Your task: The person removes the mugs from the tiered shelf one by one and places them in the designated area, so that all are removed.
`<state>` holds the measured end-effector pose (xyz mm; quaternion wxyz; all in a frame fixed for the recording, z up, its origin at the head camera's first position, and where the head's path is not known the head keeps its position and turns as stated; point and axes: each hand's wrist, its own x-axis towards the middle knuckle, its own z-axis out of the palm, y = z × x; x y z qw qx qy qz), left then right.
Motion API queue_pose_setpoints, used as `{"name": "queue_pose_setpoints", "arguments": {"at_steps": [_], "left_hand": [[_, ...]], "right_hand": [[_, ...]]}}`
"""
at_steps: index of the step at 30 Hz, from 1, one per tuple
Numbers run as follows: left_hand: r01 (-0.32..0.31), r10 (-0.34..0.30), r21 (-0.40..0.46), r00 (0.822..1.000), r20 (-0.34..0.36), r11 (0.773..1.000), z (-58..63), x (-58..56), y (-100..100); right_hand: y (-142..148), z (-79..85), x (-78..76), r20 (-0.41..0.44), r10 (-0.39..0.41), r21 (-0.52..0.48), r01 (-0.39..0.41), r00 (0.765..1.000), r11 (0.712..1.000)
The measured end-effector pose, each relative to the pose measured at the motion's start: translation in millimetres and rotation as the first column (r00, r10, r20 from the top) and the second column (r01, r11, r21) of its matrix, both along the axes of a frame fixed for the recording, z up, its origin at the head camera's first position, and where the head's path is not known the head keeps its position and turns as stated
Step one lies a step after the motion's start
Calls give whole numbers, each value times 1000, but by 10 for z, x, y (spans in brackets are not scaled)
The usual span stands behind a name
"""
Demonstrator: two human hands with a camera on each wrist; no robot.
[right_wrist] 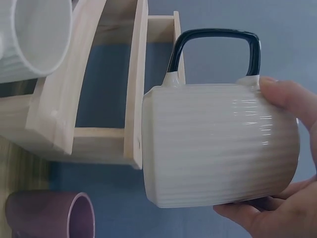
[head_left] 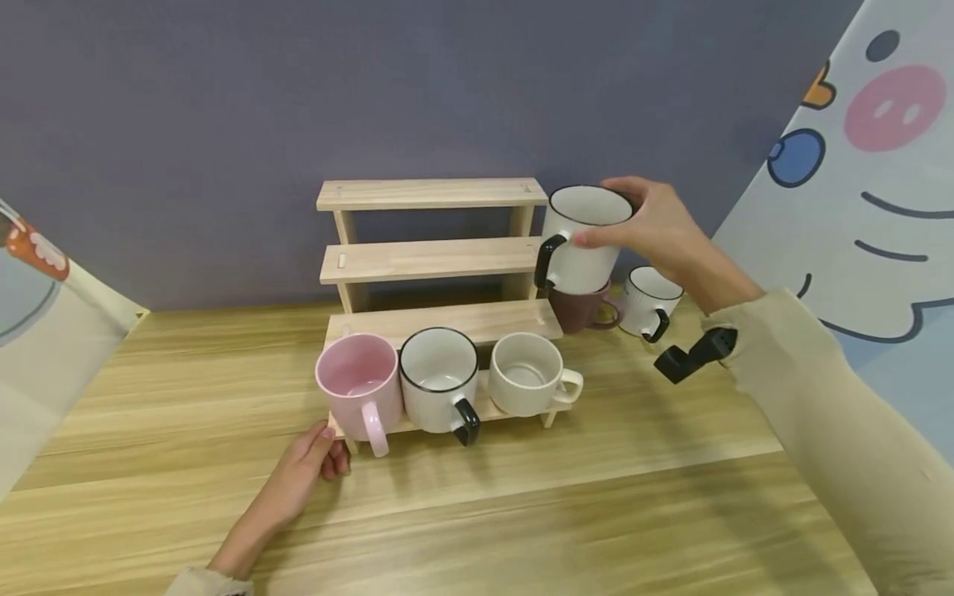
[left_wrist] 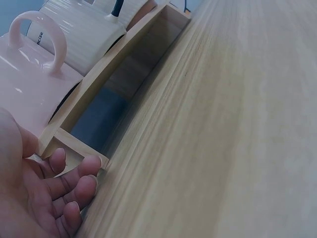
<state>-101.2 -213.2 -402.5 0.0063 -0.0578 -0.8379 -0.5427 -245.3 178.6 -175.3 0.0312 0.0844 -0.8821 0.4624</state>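
My right hand grips a white ribbed mug with a black handle and rim, thumb on one side and fingers on the other. The mug is in the air beside the right end of the stepped wooden shelf; the right wrist view shows its ribbed side. My left hand holds the front left corner of the shelf's lowest step, fingers curled by its leg. On that step stand a pink mug, a white mug with a black rim and a cream mug.
Behind the held mug, a dark mauve mug stands on the table, partly hidden. Another white mug with a black handle is to its right. A grey wall rises behind; printed cartoon panels flank the table.
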Motion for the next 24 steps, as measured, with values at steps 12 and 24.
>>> {"name": "queue_pose_setpoints", "arguments": {"at_steps": [12, 24], "left_hand": [[7, -7, 0, 1000, -14, 1000, -3, 5, -3], [11, -11, 3, 1000, -21, 1000, -10, 1, -5]], "right_hand": [[264, -175, 20, 19, 2, 11, -2, 1000, 1000], [454, -473, 38, 25, 6, 2, -6, 1000, 1000]]}}
